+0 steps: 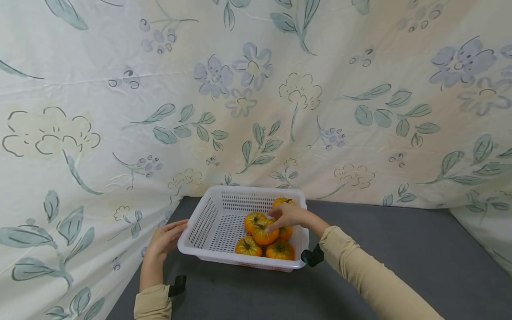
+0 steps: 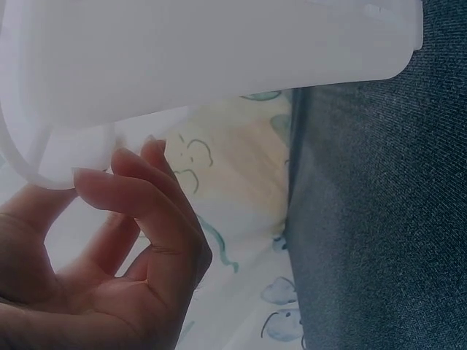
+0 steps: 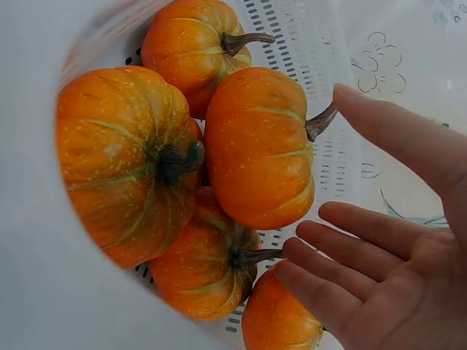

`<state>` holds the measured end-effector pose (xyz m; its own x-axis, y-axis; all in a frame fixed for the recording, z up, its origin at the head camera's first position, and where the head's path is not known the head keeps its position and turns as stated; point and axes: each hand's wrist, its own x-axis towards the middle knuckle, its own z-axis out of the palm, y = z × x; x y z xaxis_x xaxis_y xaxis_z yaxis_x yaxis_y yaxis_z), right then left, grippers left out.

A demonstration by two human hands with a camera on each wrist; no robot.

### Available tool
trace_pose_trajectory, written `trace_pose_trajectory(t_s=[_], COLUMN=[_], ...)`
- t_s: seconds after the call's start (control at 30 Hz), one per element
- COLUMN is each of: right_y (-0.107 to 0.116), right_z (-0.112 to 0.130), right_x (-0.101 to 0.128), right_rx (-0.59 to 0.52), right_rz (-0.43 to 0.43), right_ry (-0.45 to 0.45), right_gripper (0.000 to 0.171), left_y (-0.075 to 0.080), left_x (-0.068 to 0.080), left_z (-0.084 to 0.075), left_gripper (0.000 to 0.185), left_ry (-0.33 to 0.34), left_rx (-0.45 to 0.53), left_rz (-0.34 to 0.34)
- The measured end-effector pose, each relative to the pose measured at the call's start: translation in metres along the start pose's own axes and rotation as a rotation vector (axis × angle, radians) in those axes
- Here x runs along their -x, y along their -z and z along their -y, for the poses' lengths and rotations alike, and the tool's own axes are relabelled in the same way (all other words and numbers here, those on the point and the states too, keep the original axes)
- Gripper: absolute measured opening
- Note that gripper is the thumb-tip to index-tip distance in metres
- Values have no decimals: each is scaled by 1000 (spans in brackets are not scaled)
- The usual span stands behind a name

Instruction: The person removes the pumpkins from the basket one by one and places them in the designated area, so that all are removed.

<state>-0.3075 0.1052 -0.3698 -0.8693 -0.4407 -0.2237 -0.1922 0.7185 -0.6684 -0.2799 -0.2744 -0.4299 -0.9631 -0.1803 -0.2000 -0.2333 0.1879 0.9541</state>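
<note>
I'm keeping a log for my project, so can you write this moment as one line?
left hand: touches white basket rim | right hand: open over small orange pumpkins in basket | surface: grey tabletop

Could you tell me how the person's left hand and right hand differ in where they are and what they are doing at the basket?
The left hand is outside the white basket, at its left rim; the right hand reaches inside, over the small orange pumpkins. The left hand's fingers are curled by the rim; the right hand's fingers are spread open, touching the topmost pumpkin. Both wear beige sleeves and grip nothing firmly.
</note>
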Motion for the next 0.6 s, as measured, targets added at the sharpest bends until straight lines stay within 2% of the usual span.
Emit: trace_pose_trajectory(t_s=[0.23,0.6], right_y=[-2,-6], right_z=[-1,-4], right_x=[-2,-4], right_rx=[21,16], right_rz=[8,15], right_ry=[15,20], right_gripper=[63,66], left_y=[1,1], left_x=[-2,-4], left_z=[2,3], left_gripper=[62,63], left_ry=[0,7], left_rx=[4,-8], left_rz=[8,6])
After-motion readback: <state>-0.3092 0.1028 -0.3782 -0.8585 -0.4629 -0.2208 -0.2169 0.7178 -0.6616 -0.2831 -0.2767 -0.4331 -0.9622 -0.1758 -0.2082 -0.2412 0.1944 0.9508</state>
